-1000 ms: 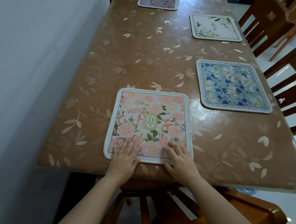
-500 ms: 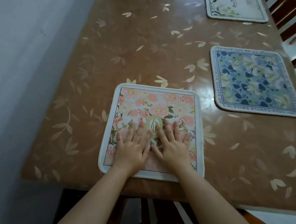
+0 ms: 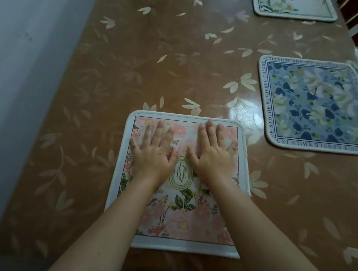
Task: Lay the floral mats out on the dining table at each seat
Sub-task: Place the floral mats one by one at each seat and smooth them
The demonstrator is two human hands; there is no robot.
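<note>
Risk: pink floral square mat (image 3: 180,203) at the near edge of the brown leaf-print glossy table (image 3: 136,65) could skid on the slick cover if palms push sideways. Left hand (image 3: 153,152) flat, fingers spread, gripping nothing; right hand (image 3: 214,156) likewise. Blue floral square mat (image 3: 316,105) lies right.

We're reading "GARDEN" in the oval badge on the pink mat (image 3: 177,211); the blue mat (image 3: 321,105) border's showing "THE WITHERED CHERRY" and "GENTLE SMILE IS".

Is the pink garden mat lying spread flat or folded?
Spread flat: the pink mat shows its whole face, with both hands pressed palm-down on it.
</note>
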